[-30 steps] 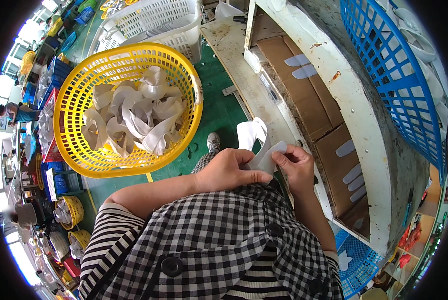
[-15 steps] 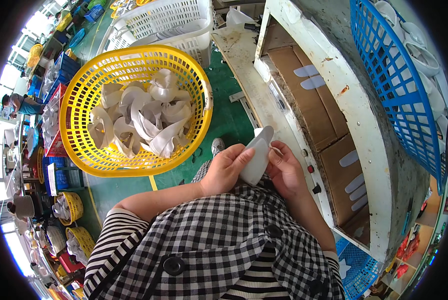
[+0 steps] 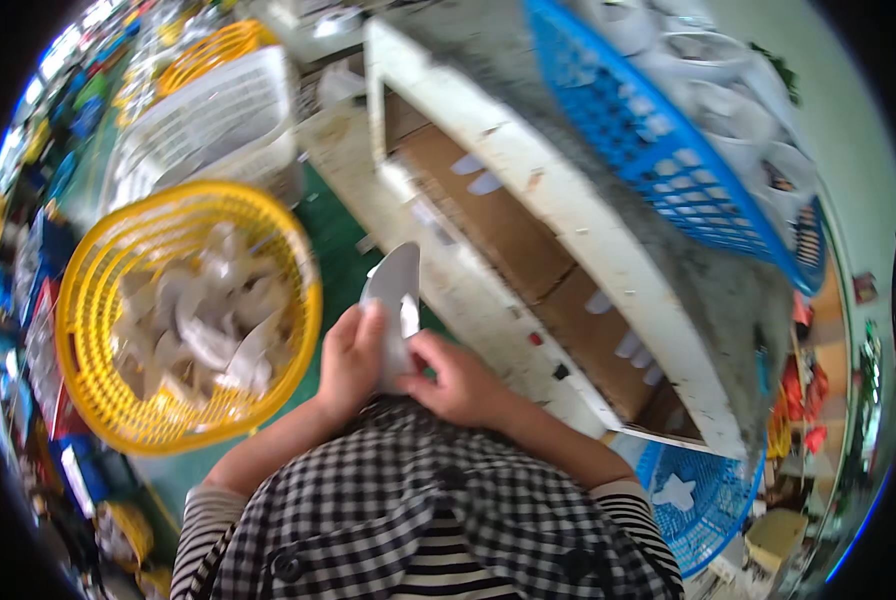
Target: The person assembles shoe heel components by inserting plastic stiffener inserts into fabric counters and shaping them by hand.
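Note:
A pale grey shoe upper [image 3: 399, 277], folded and curved with its tip pointing up, stands between my hands in front of my checked apron. My left hand [image 3: 350, 358] is closed around its left side, thumb on top. At its lower right edge my right hand [image 3: 455, 380] has its fingers curled in and its thumb and forefinger against the piece. To the left, a yellow plastic basket [image 3: 80, 388] holds a loose heap of similar pale uppers [image 3: 208, 325]. Blur softens the details.
At the right is a worn white machine [image 3: 608, 230] with an open slot, where cardboard [image 3: 498, 235] carries several pale sole-shaped pieces. A blue basket [image 3: 658, 150] of white uppers sits on top. Another blue basket [image 3: 703, 535] stands below. A white crate [image 3: 208, 110] is behind the yellow basket.
The whole view has swung, so the yellow basket and machine sit farther left. The upper is now more upright, with its inner opening showing, and both hands still hold it.

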